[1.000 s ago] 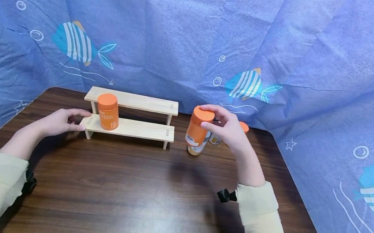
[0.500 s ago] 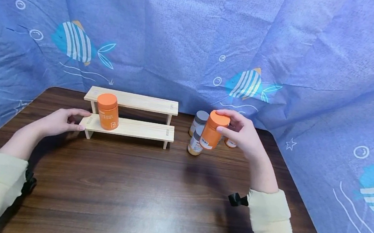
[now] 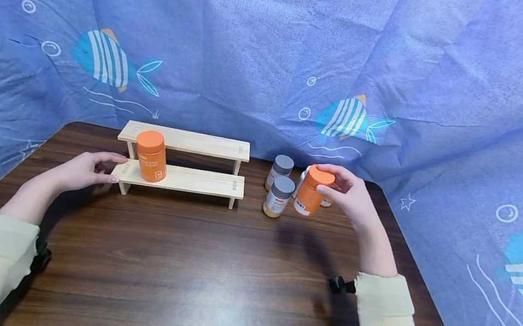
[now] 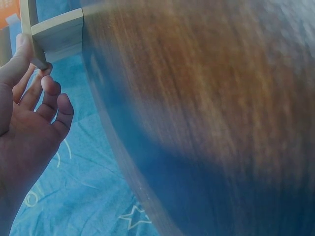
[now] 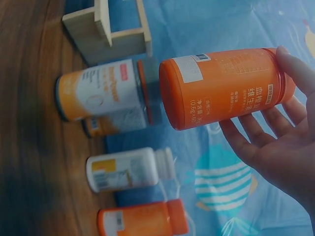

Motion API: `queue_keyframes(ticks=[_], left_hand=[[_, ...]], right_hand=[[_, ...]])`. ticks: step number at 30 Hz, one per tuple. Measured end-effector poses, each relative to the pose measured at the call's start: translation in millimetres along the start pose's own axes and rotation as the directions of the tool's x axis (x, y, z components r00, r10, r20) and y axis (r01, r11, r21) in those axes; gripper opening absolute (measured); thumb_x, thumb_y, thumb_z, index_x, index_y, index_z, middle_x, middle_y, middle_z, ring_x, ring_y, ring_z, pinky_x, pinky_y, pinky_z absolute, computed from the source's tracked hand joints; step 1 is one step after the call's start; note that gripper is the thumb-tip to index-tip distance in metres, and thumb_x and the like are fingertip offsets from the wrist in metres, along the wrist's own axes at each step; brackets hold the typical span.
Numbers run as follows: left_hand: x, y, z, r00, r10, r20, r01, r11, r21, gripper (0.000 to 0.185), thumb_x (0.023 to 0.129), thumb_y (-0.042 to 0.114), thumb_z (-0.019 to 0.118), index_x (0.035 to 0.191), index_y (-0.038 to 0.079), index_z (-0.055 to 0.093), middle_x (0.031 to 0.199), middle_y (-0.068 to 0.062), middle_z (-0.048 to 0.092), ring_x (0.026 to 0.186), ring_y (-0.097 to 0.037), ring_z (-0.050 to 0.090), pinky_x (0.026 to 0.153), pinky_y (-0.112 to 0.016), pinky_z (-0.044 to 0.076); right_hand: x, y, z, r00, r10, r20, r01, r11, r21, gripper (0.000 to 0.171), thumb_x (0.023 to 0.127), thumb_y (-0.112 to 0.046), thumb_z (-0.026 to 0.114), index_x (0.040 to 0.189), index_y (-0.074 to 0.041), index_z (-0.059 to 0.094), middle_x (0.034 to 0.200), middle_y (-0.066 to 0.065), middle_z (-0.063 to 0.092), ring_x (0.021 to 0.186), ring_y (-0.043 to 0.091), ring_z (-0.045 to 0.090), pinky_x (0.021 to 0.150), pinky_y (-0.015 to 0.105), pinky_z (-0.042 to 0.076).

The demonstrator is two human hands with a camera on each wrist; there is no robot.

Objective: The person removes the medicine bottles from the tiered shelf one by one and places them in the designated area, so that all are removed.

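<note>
The brown surface (image 3: 208, 266) holds a wooden step shelf (image 3: 180, 177) with just one orange bottle (image 3: 151, 156) on it. The right hand (image 3: 353, 197) pinches another orange bottle (image 3: 311, 191) by its lid, just above the surface (beside two grey-lidded jars (image 3: 278, 195)). The left hand (image 3: 79, 169), fingers loose, touches the shelf's end. Most bottles look unplaced.

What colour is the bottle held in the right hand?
Orange bottle, orange cap, small white label; clearest in the right wrist view.

orange bottle (image 5: 224, 86) — "维生素"; "60g"
</note>
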State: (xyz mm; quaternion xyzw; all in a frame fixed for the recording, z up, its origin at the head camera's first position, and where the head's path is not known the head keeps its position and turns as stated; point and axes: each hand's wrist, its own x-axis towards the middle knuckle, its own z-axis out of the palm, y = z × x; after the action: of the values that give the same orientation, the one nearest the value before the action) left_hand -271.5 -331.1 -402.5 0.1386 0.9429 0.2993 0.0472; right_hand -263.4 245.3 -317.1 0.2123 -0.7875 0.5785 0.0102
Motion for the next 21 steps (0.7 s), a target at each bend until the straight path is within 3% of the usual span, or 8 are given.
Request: queue_keyframes(ticks=[6, 13, 21], left_hand=[[0.4, -0.2, -0.4, 1.000, -0.006, 0.005, 0.006, 1.000, 0.001, 0.057, 0.089, 0.031, 0.066, 0.136, 0.004, 0.048, 0.122, -0.024, 0.053, 0.074, -0.021, 0.046, 0.058, -0.030, 0.039], [0.2, -1.3, 0.3, 1.000, -0.004, -0.003, 0.004, 1.000, 0.003, 0.057, 0.088, 0.030, 0.067, 0.135, 0.005, 0.048, 0.112, -0.020, 0.056, 0.072, -0.019, 0.045, 0.056, -0.030, 0.039], [0.3, -1.1, 0.6, 1.000, -0.001, -0.002, 0.001, 1.000, 0.001, 0.057, 0.088, 0.031, 0.067, 0.135, 0.005, 0.048, 0.116, -0.021, 0.055, 0.072, -0.019, 0.045, 0.057, -0.030, 0.038]], right_hand=[[1, 21, -7, 0.999, 0.028, -0.036, -0.028, 1.000, 0.015, 0.043, 0.085, -0.005, 0.069, 0.127, -0.005, 0.057, 0.114, -0.006, 0.063, 0.100, 0.012, 0.061, 0.076, 0.022, 0.050], [2, 42, -9, 0.993, 0.081, -0.084, -0.078, 0.996, 0.039, 0.044, 0.084, -0.009, 0.071, 0.126, -0.006, 0.057, 0.114, -0.005, 0.059, 0.098, 0.011, 0.061, 0.073, 0.023, 0.051], [1, 64, -5, 0.981, 0.151, -0.117, -0.148, 0.988, 0.036, 0.050, 0.083, -0.016, 0.073, 0.129, -0.008, 0.056, 0.118, -0.004, 0.060, 0.105, 0.010, 0.058, 0.084, 0.021, 0.047]])
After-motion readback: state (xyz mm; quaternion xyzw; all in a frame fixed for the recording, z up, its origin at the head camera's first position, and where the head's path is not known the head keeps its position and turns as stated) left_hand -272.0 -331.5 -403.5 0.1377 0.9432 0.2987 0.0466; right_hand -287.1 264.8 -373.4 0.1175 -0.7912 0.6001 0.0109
